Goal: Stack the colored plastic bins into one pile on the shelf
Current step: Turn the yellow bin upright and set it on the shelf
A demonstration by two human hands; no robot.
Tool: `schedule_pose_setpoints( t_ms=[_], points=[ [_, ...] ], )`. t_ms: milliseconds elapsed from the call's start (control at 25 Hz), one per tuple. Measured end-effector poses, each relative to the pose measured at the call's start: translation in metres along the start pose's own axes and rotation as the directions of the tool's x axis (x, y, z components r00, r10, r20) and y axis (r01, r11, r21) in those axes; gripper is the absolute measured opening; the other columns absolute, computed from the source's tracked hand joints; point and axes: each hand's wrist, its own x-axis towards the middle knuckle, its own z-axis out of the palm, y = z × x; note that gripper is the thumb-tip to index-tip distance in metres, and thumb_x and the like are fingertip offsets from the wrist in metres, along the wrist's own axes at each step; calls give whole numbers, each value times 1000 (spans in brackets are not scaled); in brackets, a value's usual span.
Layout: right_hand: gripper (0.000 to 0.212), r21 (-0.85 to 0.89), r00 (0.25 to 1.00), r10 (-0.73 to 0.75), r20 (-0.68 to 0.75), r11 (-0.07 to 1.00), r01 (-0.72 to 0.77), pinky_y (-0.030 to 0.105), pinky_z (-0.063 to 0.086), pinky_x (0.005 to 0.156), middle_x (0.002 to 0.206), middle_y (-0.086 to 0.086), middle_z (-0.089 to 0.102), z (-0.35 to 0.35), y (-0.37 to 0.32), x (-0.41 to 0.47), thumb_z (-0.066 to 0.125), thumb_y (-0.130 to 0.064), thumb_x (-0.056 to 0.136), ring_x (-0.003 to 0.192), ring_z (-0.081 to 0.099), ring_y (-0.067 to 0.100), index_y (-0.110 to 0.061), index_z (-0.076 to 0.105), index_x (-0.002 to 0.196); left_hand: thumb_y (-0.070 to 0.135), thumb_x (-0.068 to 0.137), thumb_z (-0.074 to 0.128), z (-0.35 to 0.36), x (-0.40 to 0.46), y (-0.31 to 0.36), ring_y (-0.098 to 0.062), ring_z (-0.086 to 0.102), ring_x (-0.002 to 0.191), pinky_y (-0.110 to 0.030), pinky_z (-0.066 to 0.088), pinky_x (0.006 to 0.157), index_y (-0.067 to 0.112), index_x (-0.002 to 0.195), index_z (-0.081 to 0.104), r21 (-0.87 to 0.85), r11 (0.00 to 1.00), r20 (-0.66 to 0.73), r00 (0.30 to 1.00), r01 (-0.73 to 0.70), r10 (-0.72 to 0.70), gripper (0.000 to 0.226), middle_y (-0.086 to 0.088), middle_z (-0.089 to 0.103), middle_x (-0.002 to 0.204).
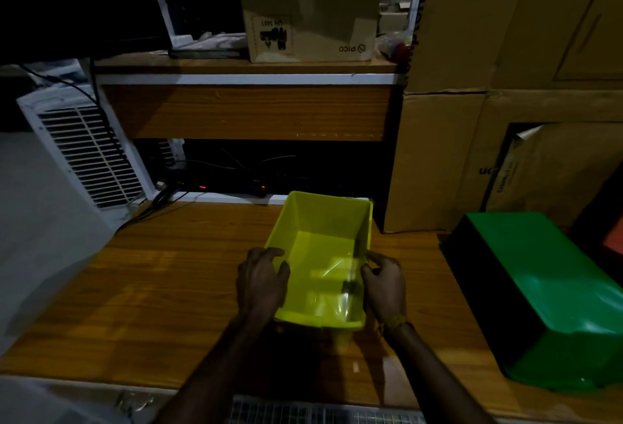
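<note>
A yellow plastic bin point(323, 238) stands open side up in the middle of the wooden shelf point(175, 275). My left hand point(261, 280) clasps its left wall, fingers curled over the rim. My right hand point(384, 283) grips its right wall near the front corner. A green bin point(553, 292) lies upside down on the shelf at the right, apart from the yellow one, its dark side facing me.
Large cardboard boxes point(505, 86) are stacked at the back right. A white vented appliance point(84, 153) leans at the left. Cables and a power strip point(222, 184) lie in the dark recess behind. An upper shelf carries a small cardboard box point(310, 18).
</note>
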Motion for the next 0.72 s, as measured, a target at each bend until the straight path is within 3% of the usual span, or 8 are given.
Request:
schedule_pose_setpoints(
  t_ms=[160, 280, 360, 480, 600, 720],
  points=[
    [34, 64, 1000, 12, 7, 998, -12, 49, 57, 84, 114, 16, 73, -8, -8, -10, 63, -15, 89, 95, 70, 31, -8, 68, 122, 26, 90, 63, -11, 12, 10, -34, 61, 110, -35, 47, 86, 23, 117, 67, -143, 990, -38, 999, 14, -20, 28, -14, 65, 123],
    [33, 150, 1000, 7, 13, 989, -8, 45, 55, 89, 120, 15, 70, -21, -25, 4, 64, -18, 92, 107, 67, 31, -7, 67, 123, 25, 91, 62, -32, 19, 30, -31, 63, 108, -30, 43, 77, 21, 117, 68, -199, 980, -109, 994, -5, -17, 27, -9, 69, 119],
    [32, 255, 1000, 7, 11, 967, -9, 42, 55, 90, 120, 15, 69, -27, -38, 15, 64, -19, 93, 109, 66, 29, -6, 68, 121, 28, 92, 61, -50, 27, 46, -30, 63, 107, -27, 38, 74, 23, 116, 69, -229, 973, -159, 987, -2, -35, 25, -6, 71, 117],
    [26, 370, 1000, 0, 28, 929, -11, 49, 54, 93, 113, 14, 70, -33, -59, 26, 62, -20, 94, 107, 65, 32, -6, 69, 116, 34, 92, 60, -71, 40, 57, -26, 65, 100, -29, 41, 72, 27, 109, 71, -298, 954, -206, 978, -32, -31, 22, -3, 73, 109],
    [25, 358, 999, -7, 33, 934, -5, 49, 53, 95, 108, 12, 69, -27, -76, 26, 61, -19, 95, 108, 64, 32, -4, 69, 114, 42, 93, 58, -84, 48, 55, -21, 64, 93, -29, 40, 71, 27, 108, 71, -327, 944, -219, 975, -41, -34, 24, -1, 73, 106],
    [26, 290, 999, -32, 39, 957, 19, 49, 56, 90, 113, 12, 71, -1, -85, 10, 62, -22, 94, 106, 66, 31, -8, 71, 115, 40, 92, 60, -93, 51, 37, -26, 65, 100, -29, 39, 72, 27, 107, 71, -313, 950, -214, 975, -15, -55, 22, -3, 72, 109]
  ],
)
